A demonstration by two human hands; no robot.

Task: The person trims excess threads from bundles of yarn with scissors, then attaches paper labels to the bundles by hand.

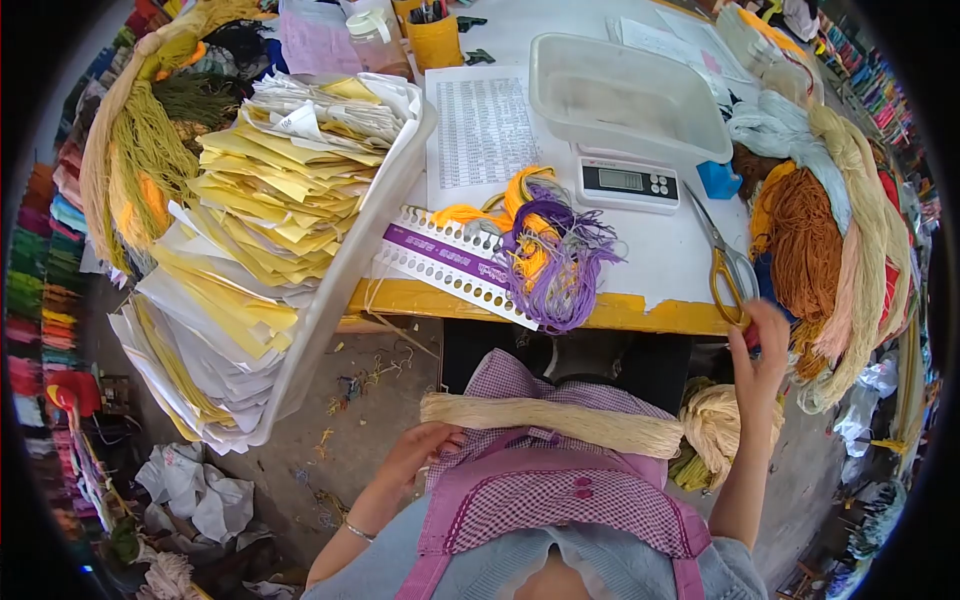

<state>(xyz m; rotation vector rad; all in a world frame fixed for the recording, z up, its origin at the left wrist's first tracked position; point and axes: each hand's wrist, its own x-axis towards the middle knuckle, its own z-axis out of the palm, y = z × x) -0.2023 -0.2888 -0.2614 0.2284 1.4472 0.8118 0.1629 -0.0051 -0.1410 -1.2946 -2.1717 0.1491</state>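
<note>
A thick skein of cream thread [560, 424] lies across my lap, over a purple checked apron [570, 500]. My left hand [432, 444] is at the skein's left end, fingers curled against it and partly hidden. The skein's right end meets a bundled cream hank [715, 425]. At the table's front edge, my right hand [764, 345] has its thumb and fingers at the yellow handles of the scissors [722, 260]. The scissors lie on the tabletop, blades pointing away from me.
A bin [300, 375] of yellow and white papers stands left. A purple and orange thread bundle [555, 250] rests on a punched card [440, 257]. Behind are a digital scale [627, 183] and plastic tub [630, 100]. Rust-brown hanks [803, 245] hang at the right.
</note>
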